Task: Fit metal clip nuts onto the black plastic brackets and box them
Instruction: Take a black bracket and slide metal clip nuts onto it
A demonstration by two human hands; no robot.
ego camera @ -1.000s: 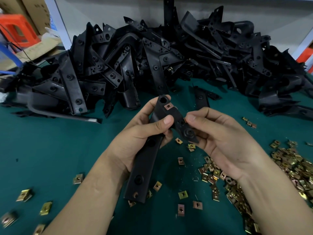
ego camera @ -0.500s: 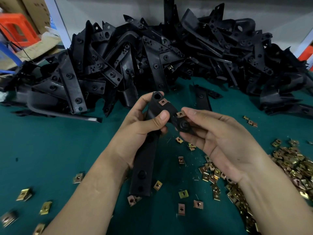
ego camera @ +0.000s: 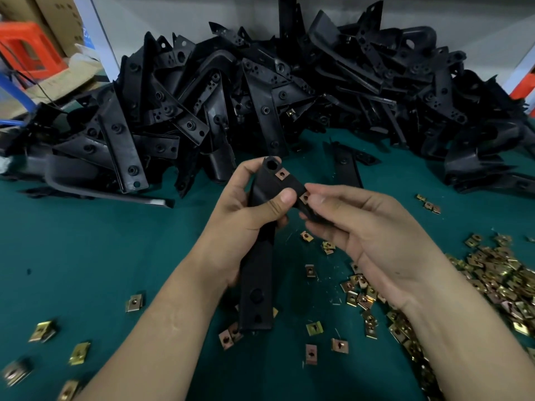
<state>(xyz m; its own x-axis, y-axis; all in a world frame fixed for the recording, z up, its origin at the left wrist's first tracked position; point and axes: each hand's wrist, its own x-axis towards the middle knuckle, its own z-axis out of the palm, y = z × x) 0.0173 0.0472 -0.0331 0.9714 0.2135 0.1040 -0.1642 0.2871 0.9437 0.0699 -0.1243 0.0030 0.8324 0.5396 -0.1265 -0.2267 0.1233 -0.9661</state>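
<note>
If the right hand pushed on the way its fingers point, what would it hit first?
The right hand pinches the black bracket at a clip nut; just past that, probably the left hand.

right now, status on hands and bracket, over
Left hand grips the bracket. Right hand pinches a second clip nut onto its angled end; first clip nut already seated. Loose nuts lie on the mat below, clear of the work.

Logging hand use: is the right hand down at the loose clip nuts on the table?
No, the right hand pinches a clip nut on the bracket that the left hand grips.
</note>
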